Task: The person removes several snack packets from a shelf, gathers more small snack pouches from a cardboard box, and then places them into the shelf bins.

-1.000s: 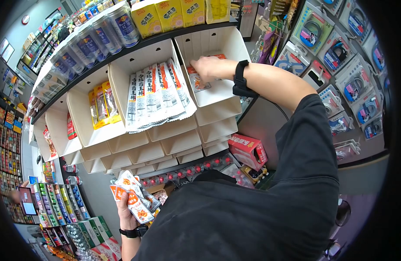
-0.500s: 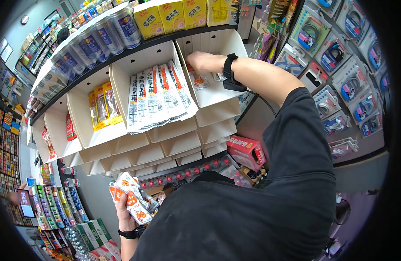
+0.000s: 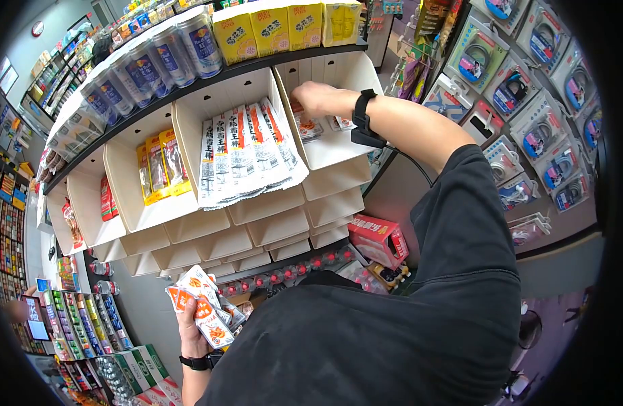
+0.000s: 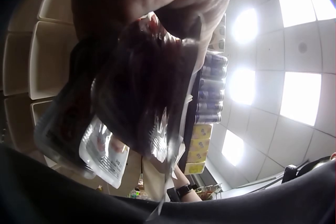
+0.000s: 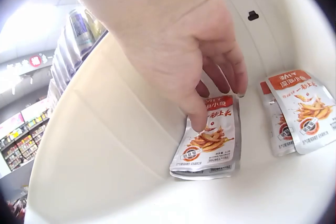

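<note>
My left hand (image 3: 194, 333) grips a fanned bunch of white-and-orange snack packets (image 3: 206, 312) low in front of my body. In the left wrist view, the packets (image 4: 107, 153) hang dark and backlit below that hand. My right hand (image 3: 317, 100) reaches into the rightmost top bin (image 3: 332, 150). In the right wrist view, its thumb lies on the front of a small stack of snack packets (image 5: 210, 142), and its fingers curl at the top edge. Beside this stack, to the right in that view, two overlapping snack packets (image 5: 307, 111) lie in the bin.
Long white snack sticks (image 3: 240, 152) fill the neighbouring bin, with yellow packets (image 3: 164, 166) further left. Drink cans (image 3: 198, 44) and yellow boxes (image 3: 269, 28) line the shelf above. Packaged cables (image 3: 518, 88) hang at right. A red box (image 3: 379, 240) stands below.
My right hand has moved slightly left and back in the bin, uncovering packets at its right. The left hand keeps its bunch nearly in place.
</note>
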`<action>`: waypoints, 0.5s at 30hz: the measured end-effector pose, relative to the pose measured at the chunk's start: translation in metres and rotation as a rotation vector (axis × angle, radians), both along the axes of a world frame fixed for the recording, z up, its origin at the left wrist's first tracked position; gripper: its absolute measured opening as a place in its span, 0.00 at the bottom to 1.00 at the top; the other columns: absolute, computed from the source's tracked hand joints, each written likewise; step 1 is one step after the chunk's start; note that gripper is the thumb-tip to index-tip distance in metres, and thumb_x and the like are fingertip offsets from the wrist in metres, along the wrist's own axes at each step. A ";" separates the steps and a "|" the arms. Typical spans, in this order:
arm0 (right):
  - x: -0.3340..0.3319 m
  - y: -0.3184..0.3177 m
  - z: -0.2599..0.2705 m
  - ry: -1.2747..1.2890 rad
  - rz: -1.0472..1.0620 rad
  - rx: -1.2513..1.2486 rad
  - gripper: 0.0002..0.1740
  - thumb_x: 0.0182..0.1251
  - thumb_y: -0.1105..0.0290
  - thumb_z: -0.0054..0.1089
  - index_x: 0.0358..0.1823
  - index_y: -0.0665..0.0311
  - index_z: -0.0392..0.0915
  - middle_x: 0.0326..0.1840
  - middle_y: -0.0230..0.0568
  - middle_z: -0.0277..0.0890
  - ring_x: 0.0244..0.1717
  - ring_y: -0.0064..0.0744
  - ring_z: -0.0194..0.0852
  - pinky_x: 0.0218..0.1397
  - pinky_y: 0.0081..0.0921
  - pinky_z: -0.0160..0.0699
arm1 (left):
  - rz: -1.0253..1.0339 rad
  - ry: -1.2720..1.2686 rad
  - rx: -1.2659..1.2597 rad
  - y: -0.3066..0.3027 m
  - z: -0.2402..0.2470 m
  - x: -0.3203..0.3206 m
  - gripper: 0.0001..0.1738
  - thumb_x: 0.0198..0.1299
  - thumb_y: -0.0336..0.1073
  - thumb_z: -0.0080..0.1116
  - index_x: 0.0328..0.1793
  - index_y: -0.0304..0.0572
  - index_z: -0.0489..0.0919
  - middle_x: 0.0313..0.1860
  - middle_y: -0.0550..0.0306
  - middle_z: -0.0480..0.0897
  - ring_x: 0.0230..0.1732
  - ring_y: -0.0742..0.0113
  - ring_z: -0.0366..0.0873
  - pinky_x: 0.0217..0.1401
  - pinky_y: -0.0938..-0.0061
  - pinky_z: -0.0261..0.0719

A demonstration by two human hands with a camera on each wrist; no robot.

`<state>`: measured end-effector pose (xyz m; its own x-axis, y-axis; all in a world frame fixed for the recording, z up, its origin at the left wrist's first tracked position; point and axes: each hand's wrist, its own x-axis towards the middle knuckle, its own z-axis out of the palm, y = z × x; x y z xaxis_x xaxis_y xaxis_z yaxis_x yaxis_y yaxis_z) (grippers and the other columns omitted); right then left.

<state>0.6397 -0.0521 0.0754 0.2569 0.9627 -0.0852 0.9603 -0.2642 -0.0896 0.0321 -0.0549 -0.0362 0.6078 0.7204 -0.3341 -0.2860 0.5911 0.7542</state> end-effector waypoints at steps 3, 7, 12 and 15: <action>-0.009 -0.009 0.001 0.012 0.016 0.023 0.26 0.49 0.65 0.85 0.51 0.64 0.88 0.53 0.56 0.88 0.58 0.54 0.87 0.57 0.44 0.88 | 0.025 0.024 0.032 0.003 0.001 0.004 0.40 0.66 0.39 0.74 0.79 0.35 0.67 0.67 0.40 0.83 0.60 0.51 0.88 0.63 0.55 0.91; -0.020 -0.018 -0.006 0.001 0.069 0.019 0.35 0.44 0.63 0.86 0.57 0.65 0.85 0.52 0.58 0.85 0.55 0.60 0.86 0.58 0.47 0.87 | 0.025 0.036 0.049 0.005 0.004 0.008 0.39 0.65 0.39 0.74 0.77 0.35 0.68 0.65 0.42 0.84 0.59 0.52 0.89 0.62 0.55 0.92; -0.027 -0.023 -0.007 -0.121 0.034 0.026 0.41 0.44 0.61 0.87 0.63 0.59 0.81 0.56 0.58 0.83 0.58 0.57 0.85 0.59 0.49 0.88 | 0.006 0.036 0.046 0.009 0.005 0.009 0.39 0.65 0.40 0.75 0.77 0.35 0.69 0.64 0.42 0.85 0.58 0.53 0.89 0.61 0.55 0.92; -0.024 -0.019 -0.005 -0.052 0.027 -0.013 0.42 0.41 0.60 0.88 0.63 0.58 0.82 0.56 0.55 0.85 0.58 0.57 0.86 0.60 0.48 0.87 | 0.016 0.036 0.058 0.009 0.006 0.008 0.39 0.64 0.40 0.76 0.77 0.35 0.69 0.64 0.43 0.85 0.58 0.53 0.90 0.60 0.55 0.92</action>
<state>0.6159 -0.0711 0.0700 0.2352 0.9682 -0.0850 0.9704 -0.2389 -0.0356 0.0403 -0.0461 -0.0307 0.5848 0.7486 -0.3126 -0.2670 0.5415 0.7972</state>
